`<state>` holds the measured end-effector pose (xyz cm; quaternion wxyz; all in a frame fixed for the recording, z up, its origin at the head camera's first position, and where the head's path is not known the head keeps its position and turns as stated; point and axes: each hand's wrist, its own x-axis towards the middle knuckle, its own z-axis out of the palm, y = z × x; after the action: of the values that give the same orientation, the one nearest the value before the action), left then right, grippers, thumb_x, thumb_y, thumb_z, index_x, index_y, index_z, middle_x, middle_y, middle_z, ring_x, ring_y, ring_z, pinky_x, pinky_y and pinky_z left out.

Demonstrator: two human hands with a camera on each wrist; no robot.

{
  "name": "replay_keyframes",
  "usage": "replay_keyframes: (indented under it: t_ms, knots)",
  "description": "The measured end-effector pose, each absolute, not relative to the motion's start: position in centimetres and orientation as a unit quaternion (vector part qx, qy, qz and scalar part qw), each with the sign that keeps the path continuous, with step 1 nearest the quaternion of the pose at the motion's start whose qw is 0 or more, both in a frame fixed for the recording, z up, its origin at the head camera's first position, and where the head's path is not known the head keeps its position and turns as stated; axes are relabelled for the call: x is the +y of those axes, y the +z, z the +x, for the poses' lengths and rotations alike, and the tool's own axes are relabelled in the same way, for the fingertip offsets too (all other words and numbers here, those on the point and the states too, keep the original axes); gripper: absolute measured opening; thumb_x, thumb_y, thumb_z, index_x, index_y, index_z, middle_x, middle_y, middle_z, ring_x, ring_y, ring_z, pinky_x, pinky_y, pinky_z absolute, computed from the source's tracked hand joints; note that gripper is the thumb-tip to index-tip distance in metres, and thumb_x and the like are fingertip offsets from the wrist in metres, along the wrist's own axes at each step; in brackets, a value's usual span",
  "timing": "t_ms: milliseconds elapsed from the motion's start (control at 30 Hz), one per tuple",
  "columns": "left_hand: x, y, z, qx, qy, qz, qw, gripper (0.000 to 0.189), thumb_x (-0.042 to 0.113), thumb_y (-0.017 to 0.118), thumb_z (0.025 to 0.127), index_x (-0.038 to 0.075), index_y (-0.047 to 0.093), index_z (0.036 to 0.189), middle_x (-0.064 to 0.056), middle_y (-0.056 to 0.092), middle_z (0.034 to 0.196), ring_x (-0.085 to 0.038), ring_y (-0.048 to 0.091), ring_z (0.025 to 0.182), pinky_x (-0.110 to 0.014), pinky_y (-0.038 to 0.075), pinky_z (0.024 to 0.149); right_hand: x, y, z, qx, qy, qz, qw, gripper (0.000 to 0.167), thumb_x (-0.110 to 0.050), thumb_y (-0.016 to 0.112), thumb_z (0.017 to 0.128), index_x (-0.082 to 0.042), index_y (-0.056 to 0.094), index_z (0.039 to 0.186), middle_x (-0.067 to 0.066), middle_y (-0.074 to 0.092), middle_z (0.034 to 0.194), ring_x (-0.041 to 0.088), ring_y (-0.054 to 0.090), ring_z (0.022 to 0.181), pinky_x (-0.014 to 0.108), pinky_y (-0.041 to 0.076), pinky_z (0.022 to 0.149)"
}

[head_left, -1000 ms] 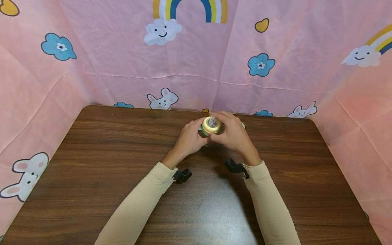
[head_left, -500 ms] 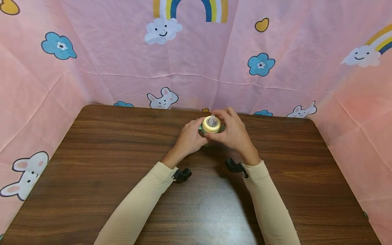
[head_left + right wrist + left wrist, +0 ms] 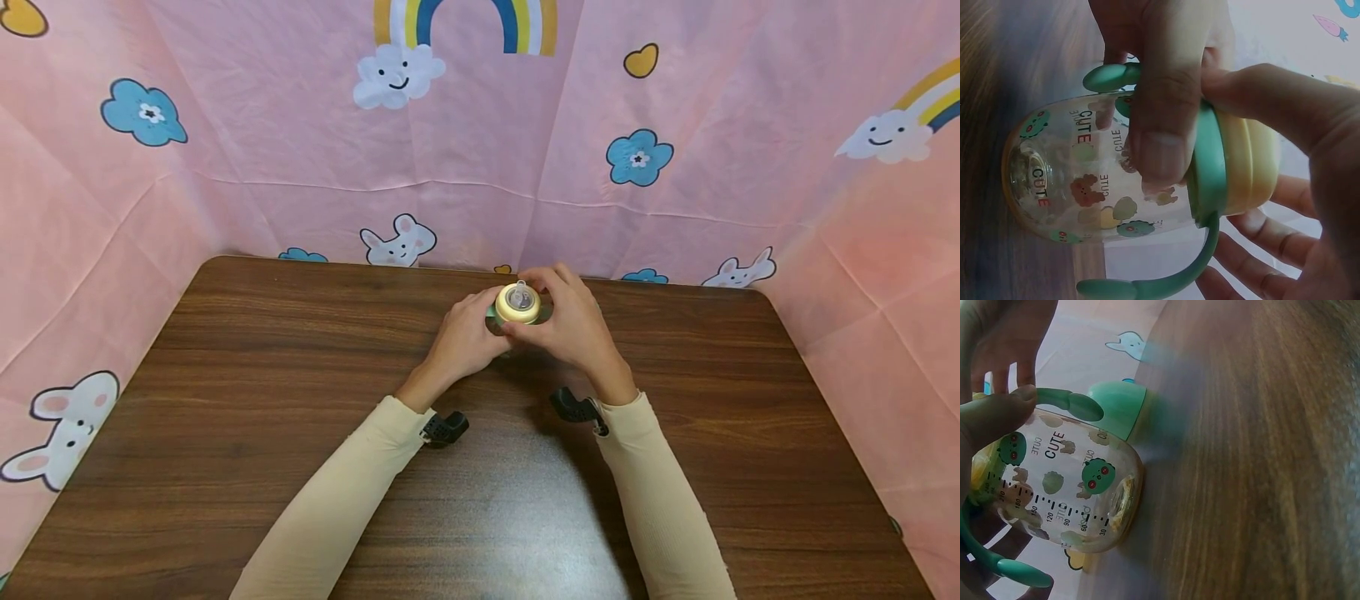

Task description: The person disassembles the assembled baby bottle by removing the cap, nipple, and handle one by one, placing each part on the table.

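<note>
A clear baby bottle (image 3: 517,314) with a yellow collar, a clear spout or nipple and green side handles stands upright on the table. My left hand (image 3: 467,337) grips it from the left; in the right wrist view its thumb lies across the bottle's printed body (image 3: 1094,181). My right hand (image 3: 567,325) curls around the yellow collar (image 3: 1249,162), thumb on the near side and fingers on the far side. The green handles (image 3: 1022,573) stick out past the hands in the left wrist view. In the head view the hands hide the bottle's lower part.
Behind the bottle, a green rounded cap-like thing (image 3: 1121,406) stands on the table in the left wrist view. The brown wood-grain table (image 3: 285,358) ends at a pink patterned cloth (image 3: 480,150). Black wrist mounts (image 3: 446,429) sit at both cuffs.
My right thumb has slid left along the collar and its fingers have shifted slightly up. A green edge beyond the right hand is now hidden. The left hand and bottle stay put.
</note>
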<state>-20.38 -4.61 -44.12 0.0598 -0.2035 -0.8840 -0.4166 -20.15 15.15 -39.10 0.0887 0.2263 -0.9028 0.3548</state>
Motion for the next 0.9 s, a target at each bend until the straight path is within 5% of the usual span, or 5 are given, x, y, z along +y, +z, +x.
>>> replay_keyframes:
  t_ms: [900]
  knots:
    - [-4.64, -44.15, -20.46, -0.883, -0.418, -0.203, 0.060, 0.072, 0.026, 0.092, 0.092, 0.000, 0.061, 0.152, -0.018, 0.069, 0.143, -0.037, 0.065, 0.130, -0.054, 0.052, 0.109, 15.83, -38.64, -20.45, -0.880, 0.379, 0.280, 0.061, 0.070, -0.009, 0.094, 0.079, -0.001, 0.066, 0.142, 0.016, 0.069, 0.129, 0.035, 0.064, 0.123, 0.062, 0.053, 0.104]
